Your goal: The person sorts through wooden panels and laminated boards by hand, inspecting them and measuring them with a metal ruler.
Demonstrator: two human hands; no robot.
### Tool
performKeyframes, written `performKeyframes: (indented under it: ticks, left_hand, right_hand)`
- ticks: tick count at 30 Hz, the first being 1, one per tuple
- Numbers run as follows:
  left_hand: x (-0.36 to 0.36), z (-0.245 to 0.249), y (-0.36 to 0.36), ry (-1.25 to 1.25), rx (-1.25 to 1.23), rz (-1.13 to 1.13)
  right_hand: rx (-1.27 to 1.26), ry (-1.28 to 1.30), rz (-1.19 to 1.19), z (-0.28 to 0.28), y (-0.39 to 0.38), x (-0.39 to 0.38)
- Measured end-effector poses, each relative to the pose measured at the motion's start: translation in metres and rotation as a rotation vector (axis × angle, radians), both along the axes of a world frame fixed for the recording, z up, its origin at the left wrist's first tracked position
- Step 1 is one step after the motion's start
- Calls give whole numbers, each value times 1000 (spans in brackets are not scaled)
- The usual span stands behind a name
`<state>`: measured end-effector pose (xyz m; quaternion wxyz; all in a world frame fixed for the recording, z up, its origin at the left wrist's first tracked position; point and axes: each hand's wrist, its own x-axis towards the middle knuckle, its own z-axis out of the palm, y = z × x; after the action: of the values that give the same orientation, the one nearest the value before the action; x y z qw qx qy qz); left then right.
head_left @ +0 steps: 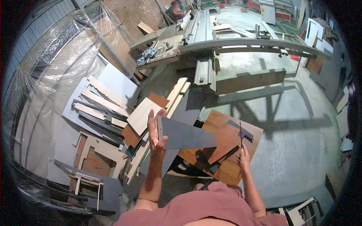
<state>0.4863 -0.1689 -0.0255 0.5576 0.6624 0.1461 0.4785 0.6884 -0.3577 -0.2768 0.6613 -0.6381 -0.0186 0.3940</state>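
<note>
My left hand [155, 135] grips the near-left edge of a dark grey board [186, 135], thumb on one side and fingers on the other. The board tapers toward its right end and is held up above the things below. My right hand [244, 160] is closed around a thin dark strip [241, 132] that points upward and is seen nearly edge-on. Beneath both hands lie brown wood-grain panels [247, 128]. Dark narrow offcuts [207, 158] rest on them, partly covered by the grey board.
Stacked board offcuts [143, 116] lie to the left, by a plastic sheet [49, 79] hung on the wall. Cut-out frames [98, 156] lean at lower left. A sliding saw table with a long metal rail [245, 43] stands ahead. Another person [178, 13] is at the back.
</note>
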Motion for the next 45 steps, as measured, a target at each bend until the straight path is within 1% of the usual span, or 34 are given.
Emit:
performKeyframes:
  ticks: [1,2,3,4,5,6,7,9,10,11,13,14,16,17,19,20,21,23,24,25,27,28,29,30,31,33,35,37,38,39,40,42,44,45]
  left_hand:
    - [3,2,-3,-24,12,15]
    - [5,3,-6,-46,19,33]
    - [8,1,-6,-48,20,31]
    - [12,-4,-2,-173,-46,30]
    - [17,-7,-1,-297,-111,26]
    - [24,-8,-5,-369,-135,70]
    - [29,-10,-4,-369,-132,61]
    - [37,-18,3,-460,-145,255]
    - [39,-23,6,-402,-96,314]
    - [40,-29,11,-357,17,334]
    - [31,-45,34,-274,135,152]
    - [29,-48,37,-272,135,155]
    - [26,-37,32,-74,20,15]
    - [24,-41,39,-73,20,21]
    - [23,-39,48,255,40,-74]
    - [26,-44,38,189,130,59]
    - [27,-47,39,188,129,58]
    - [28,-55,43,357,-76,111]
    - [32,-34,27,442,-2,202]
    - [37,-36,26,443,-4,201]
    - [46,-42,23,229,-177,125]
    - [52,-43,22,230,-179,127]
    - [57,-44,20,266,-63,195]
    - [61,-46,17,305,48,264]
    - [64,-45,12,311,35,268]
    - [70,-40,3,229,63,218]
    - [72,-45,1,209,58,197]
    - [72,-47,-2,316,119,209]
    - [72,-49,-2,315,118,203]
    - [73,-52,-2,306,194,229]
    - [74,-54,-2,297,269,256]
    - [75,-54,-5,318,253,263]
    - [75,-56,-6,342,237,272]
    - [75,-59,-4,285,252,267]
  right_hand:
    - [135,-264,29,-7,11,-6]
    - [191,-339,120,-4,24,-8]
    - [229,-252,142,45,30,-22]
    - [268,-165,163,96,32,-38]
    - [272,-166,159,109,35,-45]
    - [380,-176,202,119,37,-50]
    - [487,-187,245,126,39,-53]
    - [499,-203,260,139,42,-58]
    - [511,-213,283,140,42,-59]
    - [507,-210,283,139,41,-59]
    - [543,-180,316,135,41,-57]
    - [543,-178,318,136,40,-55]
    - [426,-239,257,141,35,-52]
    - [426,-237,263,141,33,-50]
    - [444,-219,216,141,29,-44]
    - [467,-255,215,143,25,-39]
    - [466,-256,215,146,21,-33]
    - [434,-338,181,154,13,-23]
    - [423,-343,144,158,9,-18]
    - [421,-343,144,160,4,-11]
    - [345,-855,186,167,-3,2]
    - [340,-897,179,185,-7,0]
    - [336,-895,184,200,-11,-1]
    - [257,-1115,213,214,-15,-1]
    - [174,-1331,245,228,-19,-4]
    - [173,-1328,269,249,-23,-11]
    - [107,-1433,338,257,-25,-12]
    - [106,-1472,346,264,-26,-13]
    - [24,-1495,433,270,-28,-14]
    - [-58,-1514,520,276,-31,-15]
    - [-61,-1514,519,280,-32,-16]
    - [-157,-1519,605,286,-34,-17]
    - [-131,-1527,596,282,-31,-12]
    - [-106,-1536,584,279,-30,-8]
